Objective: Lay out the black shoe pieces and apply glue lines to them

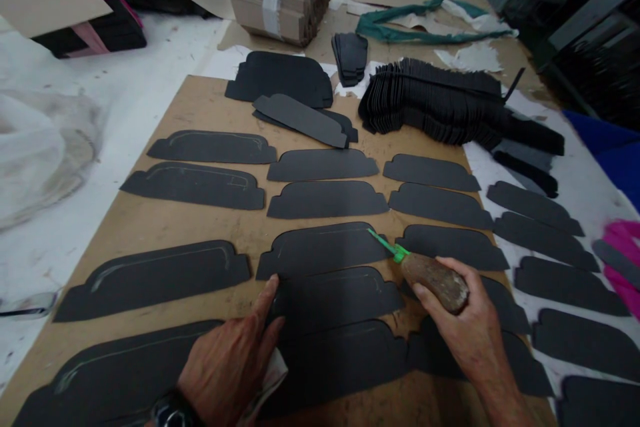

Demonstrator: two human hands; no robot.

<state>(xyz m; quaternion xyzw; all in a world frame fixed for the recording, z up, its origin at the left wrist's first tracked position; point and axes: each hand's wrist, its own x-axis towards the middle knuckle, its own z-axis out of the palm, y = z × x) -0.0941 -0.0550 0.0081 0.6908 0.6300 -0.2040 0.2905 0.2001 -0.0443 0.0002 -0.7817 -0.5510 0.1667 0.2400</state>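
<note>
- Gripping a wooden-handled brush [434, 278] in a closed fist, the right hand [467, 323] lays its green tip on a black card piece [320, 250] at mid-board.
- Left hand [235, 360], fingers spread flat, presses the neighbouring black piece [340, 293] just below it.
- Rows of like pieces cover the brown board [200, 223]; a fanned stack [430, 103] lies well beyond.

Workshop, rows of black cut pieces [325, 200] on cardboard-covered table [210, 107], stacked blanks [430, 103]
</note>
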